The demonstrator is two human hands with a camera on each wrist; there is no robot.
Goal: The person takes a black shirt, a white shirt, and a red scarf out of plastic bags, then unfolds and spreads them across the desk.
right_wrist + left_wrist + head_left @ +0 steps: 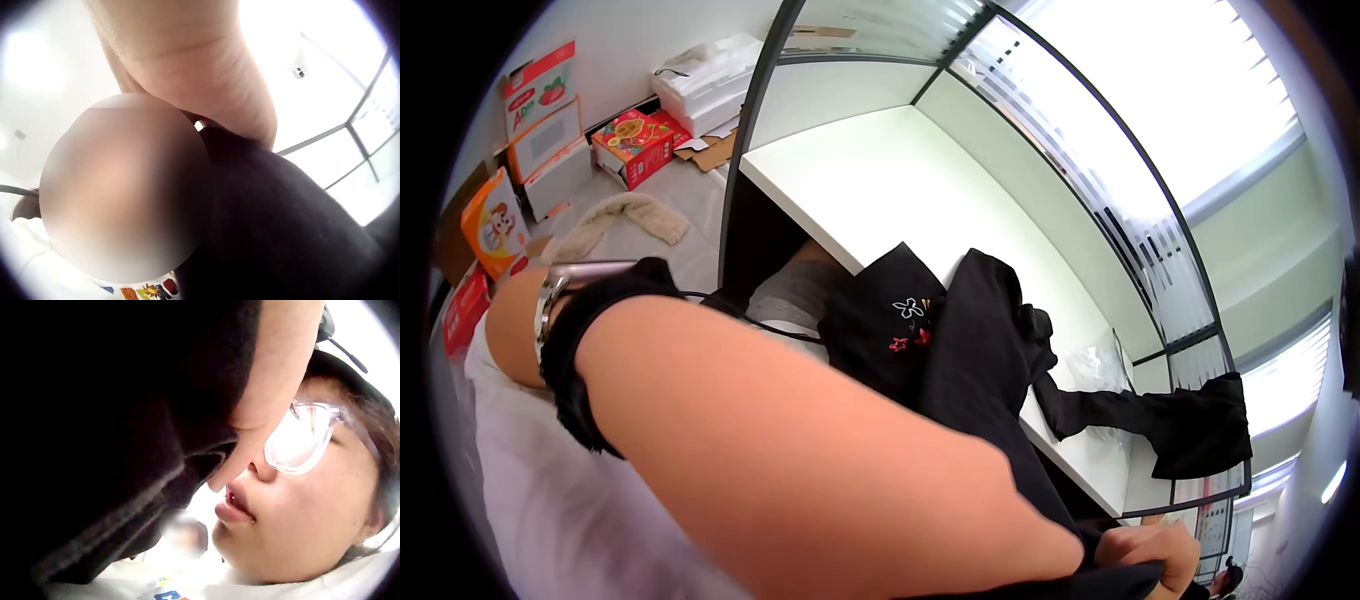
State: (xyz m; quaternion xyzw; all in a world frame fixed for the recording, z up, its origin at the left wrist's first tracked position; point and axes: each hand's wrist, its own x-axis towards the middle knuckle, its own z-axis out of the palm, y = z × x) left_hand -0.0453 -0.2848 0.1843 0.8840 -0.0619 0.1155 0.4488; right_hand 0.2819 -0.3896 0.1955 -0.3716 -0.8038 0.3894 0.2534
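A black garment point(990, 340) with small embroidered flowers point(910, 308) hangs across the front edge of a white desk. One long part of it point(1195, 425) stretches to the right, over the desk's end. My left hand point(820, 450), strapped at the wrist, is very close to the head camera and grips the cloth; its fingertips are hidden. At the lower right my right hand point(1152, 552) holds the same garment. Up near the face, the left wrist view has the left hand point(275, 381) against dark fabric point(125, 437). In the right wrist view, the right hand point(194, 69) clutches black cloth point(269, 212).
The white desk point(840, 170) is walled by partitions with glass panels point(1090, 160). A clear plastic bag point(1097, 368) lies near its right end. Left of it are a red box point(635, 145), an orange box point(497, 222), a white foam box point(710, 80) and a fluffy beige strip point(625, 215).
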